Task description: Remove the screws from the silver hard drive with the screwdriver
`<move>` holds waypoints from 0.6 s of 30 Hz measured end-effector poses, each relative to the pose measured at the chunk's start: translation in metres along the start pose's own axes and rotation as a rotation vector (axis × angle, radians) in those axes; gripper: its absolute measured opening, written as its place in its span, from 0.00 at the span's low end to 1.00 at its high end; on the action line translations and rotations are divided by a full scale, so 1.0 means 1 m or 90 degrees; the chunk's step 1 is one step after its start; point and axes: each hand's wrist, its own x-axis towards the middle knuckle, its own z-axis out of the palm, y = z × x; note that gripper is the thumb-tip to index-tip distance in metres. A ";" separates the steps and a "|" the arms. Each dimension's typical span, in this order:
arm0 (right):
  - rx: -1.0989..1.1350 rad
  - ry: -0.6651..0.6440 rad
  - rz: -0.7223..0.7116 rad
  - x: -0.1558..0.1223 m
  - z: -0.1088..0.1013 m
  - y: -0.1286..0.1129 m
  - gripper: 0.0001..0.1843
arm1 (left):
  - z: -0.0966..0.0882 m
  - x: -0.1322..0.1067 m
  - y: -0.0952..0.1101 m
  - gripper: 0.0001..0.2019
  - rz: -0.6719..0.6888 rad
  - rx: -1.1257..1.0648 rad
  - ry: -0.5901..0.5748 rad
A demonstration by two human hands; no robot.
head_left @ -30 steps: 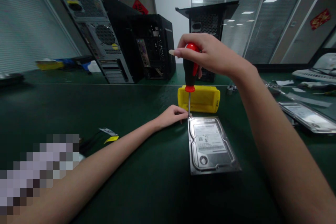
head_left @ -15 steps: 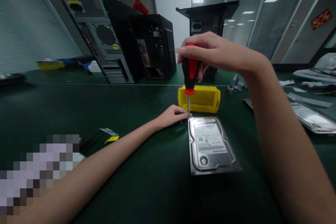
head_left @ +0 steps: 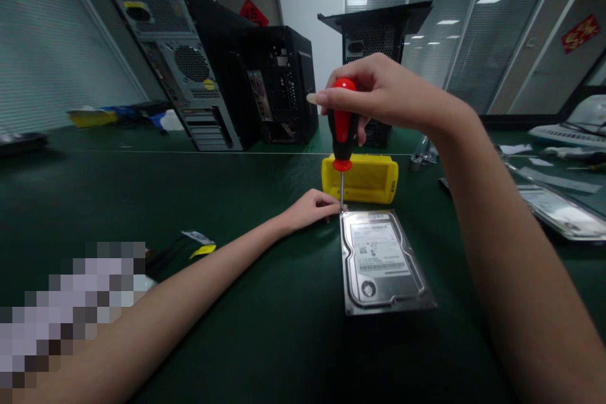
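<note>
A silver hard drive [head_left: 379,262] with a white label lies flat on the green work surface, label up. My right hand [head_left: 362,91] is wrapped round a red and black screwdriver [head_left: 343,129], held upright with its tip at the drive's far left corner. The thumb stretches to the left across the top of the handle. At that same corner, my left hand [head_left: 312,208] has its thumb and forefinger closed on the drive's edge beside the tip. The screw under the tip is too small to make out.
Right behind the drive is a yellow plastic bin [head_left: 372,180]. Computer cases [head_left: 189,69] stand at the back. Another hard drive [head_left: 563,208] lies at the right, partly behind my forearm. Cables with a yellow tag [head_left: 203,251] lie at the left, near a co-worker's blurred sleeve.
My right thumb has straightened out to the left and the screwdriver handle has turned, showing its red patch more to the front. My left hand and the drive have stayed in place.
</note>
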 end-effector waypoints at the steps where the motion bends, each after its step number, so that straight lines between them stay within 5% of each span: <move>1: -0.012 0.012 -0.009 0.000 0.000 0.000 0.21 | 0.000 0.000 0.000 0.17 -0.001 0.000 0.000; 7: -0.122 0.098 -0.023 0.001 0.003 0.006 0.21 | 0.000 0.000 0.001 0.17 -0.008 -0.003 0.001; 18: -0.087 0.058 0.072 -0.003 -0.004 0.012 0.24 | 0.001 -0.002 0.007 0.15 -0.016 -0.024 0.004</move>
